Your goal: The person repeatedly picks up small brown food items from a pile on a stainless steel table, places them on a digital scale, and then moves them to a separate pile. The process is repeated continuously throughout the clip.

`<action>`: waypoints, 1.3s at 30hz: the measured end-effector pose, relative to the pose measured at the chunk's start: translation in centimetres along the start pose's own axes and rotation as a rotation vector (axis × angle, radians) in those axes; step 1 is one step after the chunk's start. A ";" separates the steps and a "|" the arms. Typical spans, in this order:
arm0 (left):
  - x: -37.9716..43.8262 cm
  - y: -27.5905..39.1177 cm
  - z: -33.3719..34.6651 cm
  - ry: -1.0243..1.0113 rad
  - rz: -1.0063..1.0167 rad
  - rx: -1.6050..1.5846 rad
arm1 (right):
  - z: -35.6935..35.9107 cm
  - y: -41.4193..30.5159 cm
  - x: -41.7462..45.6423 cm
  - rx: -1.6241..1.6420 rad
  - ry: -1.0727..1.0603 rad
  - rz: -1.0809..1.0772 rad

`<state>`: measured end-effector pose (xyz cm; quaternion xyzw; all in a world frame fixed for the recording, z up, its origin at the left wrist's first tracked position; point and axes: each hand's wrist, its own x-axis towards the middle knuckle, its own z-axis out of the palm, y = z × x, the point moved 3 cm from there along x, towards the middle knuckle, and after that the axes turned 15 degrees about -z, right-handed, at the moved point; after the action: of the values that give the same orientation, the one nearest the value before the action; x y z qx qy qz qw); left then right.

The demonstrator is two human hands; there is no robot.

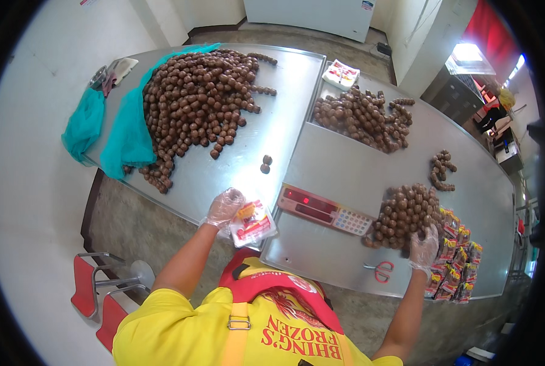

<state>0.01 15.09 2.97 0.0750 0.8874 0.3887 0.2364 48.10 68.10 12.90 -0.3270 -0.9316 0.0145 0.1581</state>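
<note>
My left hand (pixel 227 208), in a clear plastic glove, has its fingers pinched at the upper left corner of a printed plastic bag (pixel 253 224). That bag lies on a stack of similar ones at the near table edge. My right hand (pixel 424 247), gloved too, lies against the near right side of a heap of round brown linked sausages (pixel 403 215). Its fingers are bent, and their tips are partly lost against the sausages. Just right of that hand, filled sausage packs (pixel 455 261) lie in rows. Red-handled scissors (pixel 382 272) rest on the table left of my right wrist.
A digital scale (pixel 325 210) with a lit display stands between my hands. A large sausage heap (pixel 194 96) lies on teal netting (pixel 128 132). Two linked sausages (pixel 266 164) lie apart. Behind the scale are another heap (pixel 359 116) and a stack of printed bags (pixel 341 74).
</note>
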 end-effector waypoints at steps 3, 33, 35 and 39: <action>5.2 -2.2 -3.3 0.032 -0.042 -0.047 | 0.2 -0.1 -0.6 -0.068 -0.064 0.023; 20.9 -25.2 -35.4 0.163 -0.355 1.110 | 8.6 -44.4 4.1 1.222 -0.036 -0.123; 21.2 -25.1 -37.6 0.020 -0.371 1.010 | 8.4 -43.7 3.7 1.227 -0.026 -0.141; 20.1 -18.1 -41.7 -0.112 -0.196 0.928 | 8.2 -41.0 2.7 1.184 0.034 -0.136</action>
<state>-36.57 -18.24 7.01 0.1092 0.9560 -0.0775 0.2609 18.85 38.20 11.27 -0.1229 -0.7814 0.5159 0.3289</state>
